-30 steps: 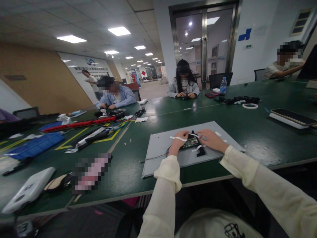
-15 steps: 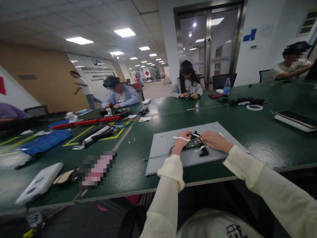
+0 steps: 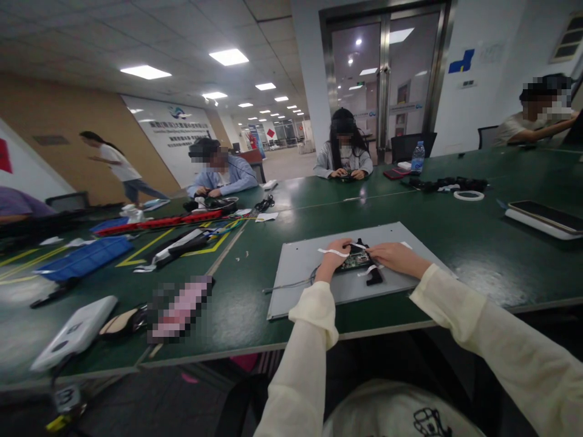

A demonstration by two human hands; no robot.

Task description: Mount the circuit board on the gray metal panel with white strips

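Note:
A green circuit board (image 3: 356,261) in a black frame lies on a grey flat panel (image 3: 300,267) in front of me. Bent around the board's left edge, my left hand (image 3: 336,252) grips it, and a white strip crosses the back of that hand. From the other side my right hand (image 3: 395,257) reaches in, its fingertips pinched together at the board's upper right. A narrow white strip (image 3: 359,244) runs to those fingertips; what they pinch is too small to make out. Below the board a black bracket-like piece (image 3: 375,277) sticks out, and a grey cable (image 3: 286,286) trails left.
On the green table's left lie a white device (image 3: 75,334), a pink blurred item (image 3: 182,308) and a blue tray (image 3: 86,258). A tape roll (image 3: 469,195) and a phone on a white box (image 3: 546,217) are right. Co-workers sit across; another person walks behind.
My hands stay almost in place at the board, with only a slight shift of the fingers. In the background the walking person has moved left.

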